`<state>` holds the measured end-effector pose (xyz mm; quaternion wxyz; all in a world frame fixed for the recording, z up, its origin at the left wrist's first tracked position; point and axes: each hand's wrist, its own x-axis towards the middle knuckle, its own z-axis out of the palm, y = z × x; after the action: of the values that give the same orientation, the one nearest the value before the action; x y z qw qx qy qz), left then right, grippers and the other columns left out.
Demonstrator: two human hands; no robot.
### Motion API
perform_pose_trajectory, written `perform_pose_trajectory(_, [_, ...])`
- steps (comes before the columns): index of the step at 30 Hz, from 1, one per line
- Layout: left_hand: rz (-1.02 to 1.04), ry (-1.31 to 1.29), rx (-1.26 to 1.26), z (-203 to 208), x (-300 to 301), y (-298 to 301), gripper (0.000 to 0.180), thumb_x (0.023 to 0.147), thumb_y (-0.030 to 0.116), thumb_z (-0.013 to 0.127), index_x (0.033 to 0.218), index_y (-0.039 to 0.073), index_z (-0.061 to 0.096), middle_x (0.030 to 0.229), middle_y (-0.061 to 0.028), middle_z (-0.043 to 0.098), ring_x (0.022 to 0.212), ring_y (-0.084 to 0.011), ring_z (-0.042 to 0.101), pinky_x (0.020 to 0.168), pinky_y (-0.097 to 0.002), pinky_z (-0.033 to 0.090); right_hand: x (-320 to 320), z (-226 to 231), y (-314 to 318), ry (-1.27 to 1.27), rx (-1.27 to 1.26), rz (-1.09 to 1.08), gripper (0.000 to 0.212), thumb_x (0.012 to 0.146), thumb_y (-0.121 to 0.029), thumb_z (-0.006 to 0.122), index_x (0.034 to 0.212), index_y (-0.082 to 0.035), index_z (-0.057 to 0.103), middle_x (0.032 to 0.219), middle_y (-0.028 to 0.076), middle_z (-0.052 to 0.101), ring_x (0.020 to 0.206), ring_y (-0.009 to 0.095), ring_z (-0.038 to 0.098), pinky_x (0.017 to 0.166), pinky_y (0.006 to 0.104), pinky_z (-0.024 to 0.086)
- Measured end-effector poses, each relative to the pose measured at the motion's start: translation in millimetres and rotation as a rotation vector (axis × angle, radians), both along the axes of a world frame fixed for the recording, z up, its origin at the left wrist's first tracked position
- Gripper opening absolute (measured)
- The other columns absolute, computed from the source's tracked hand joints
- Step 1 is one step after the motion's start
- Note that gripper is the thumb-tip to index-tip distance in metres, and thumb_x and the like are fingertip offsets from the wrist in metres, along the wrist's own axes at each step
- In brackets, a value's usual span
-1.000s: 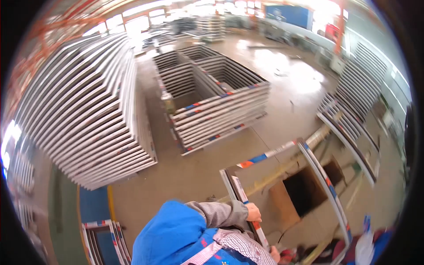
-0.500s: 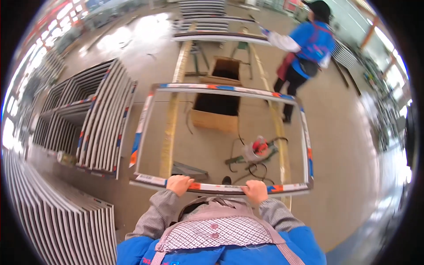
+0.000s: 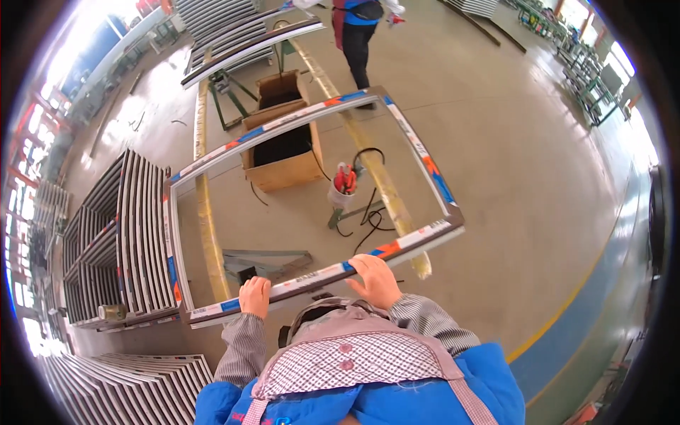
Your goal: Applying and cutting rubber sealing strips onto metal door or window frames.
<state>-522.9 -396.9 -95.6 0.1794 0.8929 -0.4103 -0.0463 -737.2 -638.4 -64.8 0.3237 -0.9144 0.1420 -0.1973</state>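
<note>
A rectangular window frame [image 3: 304, 283], white and dark with blue and orange stickers, lies slanted across two yellow-wrapped support rails, the left rail [image 3: 205, 234] and the right rail [image 3: 382, 183]. My left hand [image 3: 255, 296] is closed over the frame's near side, toward its left corner. Farther right on that same side, my right hand [image 3: 377, 280] curls its fingers over the top edge, thumb apart. Through the frame's opening show a pale bucket [image 3: 341, 193] with red-handled tools in it and a dark cable on the floor.
An open cardboard box [image 3: 287, 170] stands between the rails. Stacked frames [image 3: 145, 234] rise at left, with more stacked frames [image 3: 134, 386] at lower left. Another long frame piece [image 3: 248, 51] rests across the rails' far end, near a co-worker [image 3: 359, 42].
My view has turned right, and the window frame now sits slanted, its right end farther away. My right hand has shifted its hold on the near side. The co-worker appears farther off.
</note>
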Motion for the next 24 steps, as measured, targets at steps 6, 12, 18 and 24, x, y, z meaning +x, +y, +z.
perform_pose_trajectory(6, [-0.010, 0.120, -0.235, -11.5, -82.1, -131.9, 0.022, 0.086, 0.022, 0.043, 0.086, 0.004, 0.056, 0.086, -0.0135, 0.057, 0.084, -0.0319, 0.053, 0.072, -0.0397, 0.042, -208.5, -15.4, -34.1, 0.116, 0.041, -0.391, 0.022, 0.075, -0.017, 0.059, 0.091, -0.002, 0.057, 0.089, 0.013, 0.059, 0.083, 0.030, 0.055, 0.073, 0.0381, 0.043])
perform_pose_trajectory(12, [0.168, 0.219, -0.209, -22.5, -127.7, -246.8, 0.028, 0.087, 0.032, 0.042, 0.089, 0.009, 0.058, 0.086, -0.0131, 0.060, 0.083, -0.0323, 0.056, 0.071, -0.0408, 0.044, -422.4, -37.4, -30.6, 0.357, 0.145, -0.806, 0.016, 0.080, -0.014, 0.055, 0.088, 0.000, 0.056, 0.081, 0.015, 0.059, 0.075, 0.031, 0.057, 0.065, 0.0370, 0.045])
perform_pose_trajectory(18, [0.450, 0.121, 0.010, -13.9, -149.3, -285.8, 0.029, 0.084, 0.039, 0.044, 0.090, 0.015, 0.061, 0.085, -0.0102, 0.063, 0.083, -0.0294, 0.059, 0.072, -0.0396, 0.046, -475.6, -59.1, -37.6, 0.354, 0.355, -0.963, 0.017, 0.082, -0.014, 0.053, 0.090, 0.000, 0.057, 0.075, 0.015, 0.059, 0.067, 0.026, 0.058, 0.061, 0.0330, 0.045])
perform_pose_trajectory(24, [0.435, 0.304, -0.041, -26.9, -134.8, -299.1, 0.026, 0.083, 0.032, 0.050, 0.096, 0.012, 0.061, 0.084, -0.0095, 0.064, 0.082, -0.0245, 0.060, 0.072, -0.0346, 0.046, -406.9, -46.1, -127.0, 0.232, 0.594, -0.754, 0.023, 0.084, -0.016, 0.052, 0.098, 0.002, 0.055, 0.080, 0.010, 0.062, 0.074, 0.016, 0.060, 0.066, 0.0270, 0.047])
